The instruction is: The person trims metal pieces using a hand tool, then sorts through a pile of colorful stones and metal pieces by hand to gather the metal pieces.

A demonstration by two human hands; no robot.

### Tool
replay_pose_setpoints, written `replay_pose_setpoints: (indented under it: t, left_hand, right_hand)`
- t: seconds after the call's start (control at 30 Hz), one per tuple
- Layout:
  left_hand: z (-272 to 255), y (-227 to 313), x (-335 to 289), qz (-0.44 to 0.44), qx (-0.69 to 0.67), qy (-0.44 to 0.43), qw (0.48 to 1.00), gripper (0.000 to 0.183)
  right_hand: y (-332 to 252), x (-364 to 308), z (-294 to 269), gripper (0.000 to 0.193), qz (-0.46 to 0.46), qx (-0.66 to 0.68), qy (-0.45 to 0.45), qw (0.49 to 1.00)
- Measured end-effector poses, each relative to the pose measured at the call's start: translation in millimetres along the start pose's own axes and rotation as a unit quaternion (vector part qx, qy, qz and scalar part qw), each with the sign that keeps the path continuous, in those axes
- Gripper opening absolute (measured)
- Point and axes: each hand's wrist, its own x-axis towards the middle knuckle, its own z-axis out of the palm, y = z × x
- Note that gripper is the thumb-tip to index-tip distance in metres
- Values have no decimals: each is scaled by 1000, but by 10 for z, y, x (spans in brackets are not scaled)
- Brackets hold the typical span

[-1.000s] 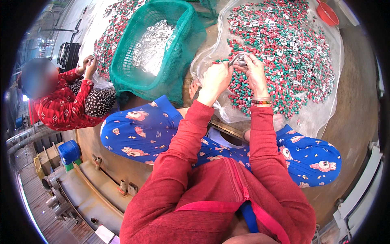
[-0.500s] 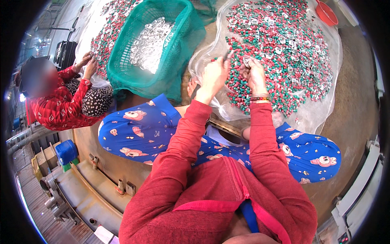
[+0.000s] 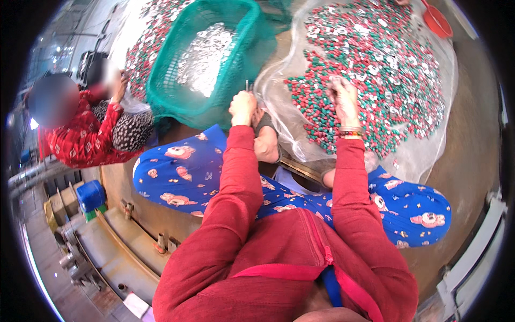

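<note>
My left hand [image 3: 244, 107] is closed round a thin, pale, rod-like tool [image 3: 247, 85], whose tip pokes up above the fist. It is beside the right wall of the green basket [image 3: 240, 59], above my foot. Inside the basket lies a heap of small silvery metal pieces [image 3: 206, 56]. My right hand [image 3: 346, 102], with bracelets at the wrist, is over the near left part of a spread of small red and green pellets [image 3: 370, 115] mixed with silvery pieces. Its fingers are bent together; what they pinch, if anything, is too small to make out.
The pellets lie on a whitish translucent sheet [image 3: 276, 88]. A red-orange scoop [image 3: 437, 22] stands at the far right, near another person's hand [image 3: 402, 2]. On the left, a person in red [image 3: 80, 139] sits by a second pellet spread [image 3: 144, 59]; another head shows behind.
My left hand has moved left, away from the pellets to the basket's side. My right hand remains over the pellets; the silvery piece seen in it earlier is no longer distinct.
</note>
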Motion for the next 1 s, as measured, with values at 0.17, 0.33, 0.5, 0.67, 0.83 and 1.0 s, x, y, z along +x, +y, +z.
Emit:
replay_pose_setpoints:
  t: [0.17,0.33,0.5,0.67,0.83,1.0]
  left_hand:
    - [142,-57,72,11,-42,56,997,38]
    - [356,-208,158,59,-2,98,993,43]
    - [312,35,71,208,136,74,966,26]
    - [-259,1011,-572,517,-221,101,821,31]
    - [-419,1409,-661,621,-116,32,774,27]
    - [-475,1573,-761,647,-90,30,757,19]
  right_hand:
    - [-77,22,35,13,33,1,2,999]
    - [-173,-52,183,12,0,-87,-33,996]
    - [8,69,20,24,14,-151,-75,986]
    - [-173,-39,223,47,35,-190,-108,975]
    - [-635,-157,149,35,35,-90,-65,993]
    - [-673,-137,30,30,-13,-103,-14,995]
